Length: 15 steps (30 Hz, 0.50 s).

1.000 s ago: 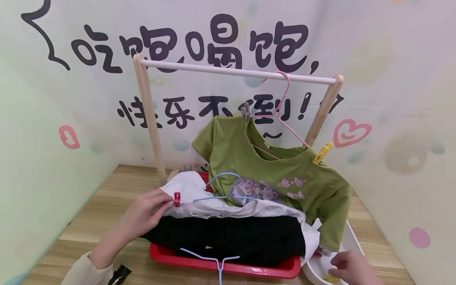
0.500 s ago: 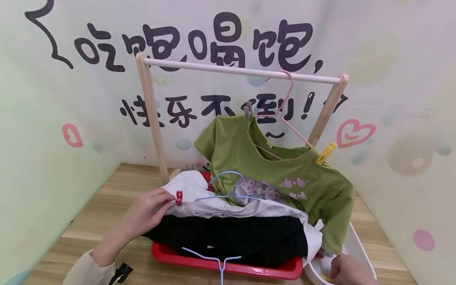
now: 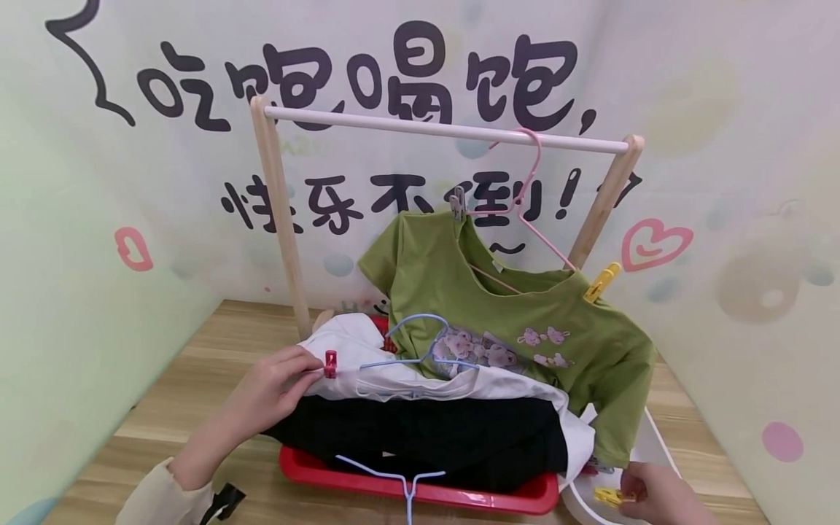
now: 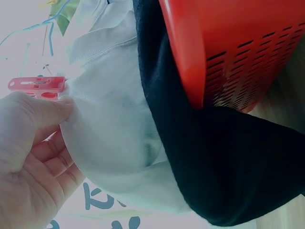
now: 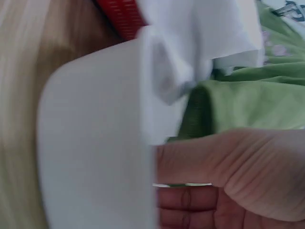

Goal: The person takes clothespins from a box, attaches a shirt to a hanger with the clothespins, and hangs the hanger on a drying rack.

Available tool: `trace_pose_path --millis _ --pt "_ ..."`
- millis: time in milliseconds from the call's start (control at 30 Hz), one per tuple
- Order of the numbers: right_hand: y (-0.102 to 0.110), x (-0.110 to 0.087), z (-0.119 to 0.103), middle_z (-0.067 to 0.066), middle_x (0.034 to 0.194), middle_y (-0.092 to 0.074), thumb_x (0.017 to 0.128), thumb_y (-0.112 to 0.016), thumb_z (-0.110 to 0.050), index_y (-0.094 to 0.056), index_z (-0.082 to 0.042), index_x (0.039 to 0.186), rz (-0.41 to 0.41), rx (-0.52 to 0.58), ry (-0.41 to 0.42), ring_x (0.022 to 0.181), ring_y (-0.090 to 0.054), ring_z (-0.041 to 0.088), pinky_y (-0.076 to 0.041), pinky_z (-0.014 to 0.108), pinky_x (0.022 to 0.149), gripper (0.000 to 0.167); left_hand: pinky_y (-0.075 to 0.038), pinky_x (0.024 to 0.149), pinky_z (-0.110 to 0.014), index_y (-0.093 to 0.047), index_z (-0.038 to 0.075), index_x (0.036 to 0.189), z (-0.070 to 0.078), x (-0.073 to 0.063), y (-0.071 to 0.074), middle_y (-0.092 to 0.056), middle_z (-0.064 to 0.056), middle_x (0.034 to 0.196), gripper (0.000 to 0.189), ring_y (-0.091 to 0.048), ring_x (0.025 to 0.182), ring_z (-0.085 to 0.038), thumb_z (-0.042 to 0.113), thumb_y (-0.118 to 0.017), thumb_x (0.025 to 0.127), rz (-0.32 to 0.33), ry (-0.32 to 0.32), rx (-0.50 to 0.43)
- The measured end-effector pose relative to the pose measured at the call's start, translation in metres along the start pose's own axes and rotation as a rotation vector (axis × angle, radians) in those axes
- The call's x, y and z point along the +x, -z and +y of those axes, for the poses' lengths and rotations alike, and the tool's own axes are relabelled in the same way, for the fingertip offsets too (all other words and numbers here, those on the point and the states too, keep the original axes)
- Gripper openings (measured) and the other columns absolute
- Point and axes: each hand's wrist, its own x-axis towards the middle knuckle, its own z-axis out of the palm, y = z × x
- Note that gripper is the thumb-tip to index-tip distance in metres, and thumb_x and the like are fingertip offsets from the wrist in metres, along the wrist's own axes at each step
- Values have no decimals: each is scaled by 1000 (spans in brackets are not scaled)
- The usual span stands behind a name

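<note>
My left hand (image 3: 275, 390) pinches the shoulder edge of a white shirt (image 4: 107, 119) between thumb and fingers. Right above the thumb, a red clothespin (image 4: 38, 85) is clipped to the cloth. A light-blue hanger (image 3: 420, 359) runs into the shirt's neck, its hook standing up. Over the white bin (image 3: 577, 503) at the lower right, my right hand (image 3: 659, 492) pinches a yellow clothespin (image 3: 609, 496). In the right wrist view the bin wall hides that hand's fingertips and the clothespin.
A green shirt (image 3: 420, 262) hangs from a pink hanger (image 3: 525, 186) on the rack's white bar (image 3: 394, 127), held by grey (image 3: 456, 203) and yellow clothespins. Black cloth (image 3: 426, 434) lies across the red basket (image 3: 426, 492). Another blue hanger (image 3: 407, 481) lies in front.
My right hand has dipped into the white bin and come up slightly, with a yellow clothespin now in its fingers. The left hand keeps its hold on the white shirt.
</note>
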Motion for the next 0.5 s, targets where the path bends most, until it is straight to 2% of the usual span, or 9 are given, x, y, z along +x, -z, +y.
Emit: trace_pose_path --millis 100,233,300,367,500 --pt "9 -1 -7 -12 66 -54 64 -78 -2 -56 -6 73 24 -13 -13 58 -43 -5 -41 23 49 24 -48 69 -15 -68 4 84 0 0 0 -63 -1 84 36 -56 71 -12 33 -50 95 -4 5 -1" --pt "14 -4 -16 -16 68 -43 55 -80 2 -60 -1 74 165 -87 132 59 -36 -7 -33 18 47 28 -48 70 -14 -68 3 85 0 -1 1 -63 -1 84 28 -56 71 -11 27 -56 93 -13 16 0" --pt "15 -4 -21 -18 70 -38 50 -81 3 -62 -1 74 238 -117 191 60 -33 -7 -28 15 48 30 -48 69 -14 -68 3 85 0 -1 0 -63 -1 84 29 -57 71 -11 28 -55 93 -15 16 -1" --pt "17 -3 -27 -19 72 -37 49 -82 2 -63 -2 74 279 -130 208 61 -32 -7 -27 14 48 32 -48 69 -14 -68 3 85 1 -1 0 -63 -1 84 32 -56 71 -11 30 -53 94 -15 13 -3" --pt "23 1 -39 -18 76 -44 50 -84 -1 -66 -7 78 311 -105 222 63 -37 -6 -31 11 50 33 -48 69 -14 -68 4 85 1 -1 0 -63 -1 84 39 -56 70 -11 35 -47 95 -10 3 -12"
